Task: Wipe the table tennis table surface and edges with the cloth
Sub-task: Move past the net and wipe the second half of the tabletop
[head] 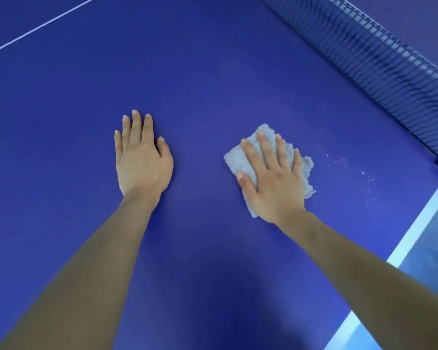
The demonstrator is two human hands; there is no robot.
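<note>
- Grey terry cloth (234, 160), folded to a small pad, lies flat on the blue bench (200, 84), right of centre in the view and short of the net (379, 61).
- Right hand (271, 178) presses down on the cloth, palm flat, fingers (266, 150) straight and spread across it. Nothing is pinched or curled round. Cloth shows past the fingertips and on both sides of the hand.
- Left hand (142, 157) rests flat on bare bench well to the left of the cloth, fingers straight and close together, holding nothing. Reads as a brace.
- Pale specks (344, 165) are scattered on the surface just right of the cloth, between it and the white edge stripe (415, 231). Judged: that patch is not yet wiped.
- Surface around and between the hands looks even, no specks visible. Whether it has been wiped or was simply clean cannot be told from this view.
- Net runs along the upper right. The strip of bench at its foot is too blurred to judge.
- White line (36, 27) crosses the far upper left. The surface beyond it shows nothing either way.
- Bench edge sits at lower right, grey floor (435, 248) beyond it. Cloth is on the top face only, apart from the edge, so the edges are judged as left to do.
- Estimate: mid-task, surface stage. Left: the speckled patch, the strip by the net, the area past the line, then the edges.
</note>
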